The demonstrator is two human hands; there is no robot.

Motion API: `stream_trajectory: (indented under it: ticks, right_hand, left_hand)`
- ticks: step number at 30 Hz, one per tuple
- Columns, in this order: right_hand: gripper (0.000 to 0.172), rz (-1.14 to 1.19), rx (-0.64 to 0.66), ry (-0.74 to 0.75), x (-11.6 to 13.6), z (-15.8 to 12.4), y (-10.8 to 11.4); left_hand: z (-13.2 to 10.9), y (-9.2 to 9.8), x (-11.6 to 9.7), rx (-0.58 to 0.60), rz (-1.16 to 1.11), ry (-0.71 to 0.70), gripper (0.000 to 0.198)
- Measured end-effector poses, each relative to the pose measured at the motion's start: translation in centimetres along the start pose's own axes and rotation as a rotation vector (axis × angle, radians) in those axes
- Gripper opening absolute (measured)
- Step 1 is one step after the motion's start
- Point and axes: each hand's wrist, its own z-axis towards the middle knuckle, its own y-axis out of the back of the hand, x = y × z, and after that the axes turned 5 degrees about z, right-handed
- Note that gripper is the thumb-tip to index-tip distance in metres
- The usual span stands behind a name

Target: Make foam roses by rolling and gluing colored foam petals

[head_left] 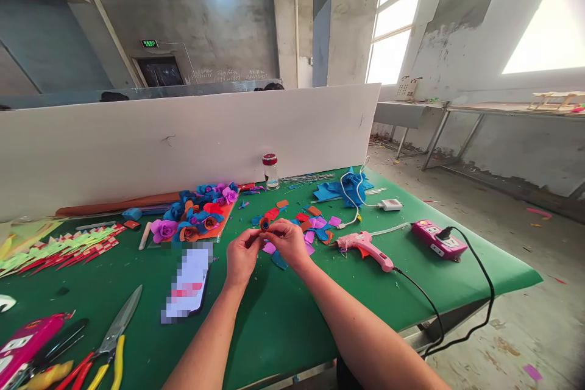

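A small rolled flower (264, 223), orange-brown with a dark centre, stands between the fingertips of both hands. My left hand (242, 254) pinches it from the left, and my right hand (289, 244) closes on its lower part from the right; the fingers hide its base. Loose petals (320, 222) in purple, blue, red and brown are scattered on the green table just beyond and beside the hands. To the right lies a pink glue gun (368, 248) with a glue stick in its back. Several finished flowers (198, 216) in blue, purple and orange are heaped at the left.
A phone (189, 283) lies left of my forearms, with shears (117, 324) further left. A magenta power strip (436, 239) with a black cable sits right, near a white charger (390, 205) and blue sheets (351, 187). A red-lidded jar (270, 172) stands before the white partition (183, 152).
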Motion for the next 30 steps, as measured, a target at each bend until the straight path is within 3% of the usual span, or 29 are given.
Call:
stream_trajectory:
  ticks: [7,14,18,23,30]
  right_hand:
    - [0.014,-0.048,0.003,0.098,0.0,-0.1,0.0]
    - [0.009,-0.044,-0.011,0.141,0.2,-0.2,0.0]
    - [0.009,-0.038,-0.058,0.059,-0.1,-0.1,0.0]
    - [0.008,-0.027,-0.026,-0.062,-0.7,0.0,-0.1]
    - [0.017,-0.015,-0.059,-0.124,-1.0,0.0,0.0]
  left_hand:
    - [0.2,0.1,0.9,-0.029,0.069,-0.031,0.016]
    - [0.4,0.1,1.6,0.015,0.082,-0.009,0.028]
    - [0.5,0.1,1.9,0.032,0.065,0.031,0.038]
    - [0.4,-0.1,1.3,0.091,-0.122,0.059,0.034]
    - [0.3,-0.3,0.9,0.105,-0.213,0.161,0.034]
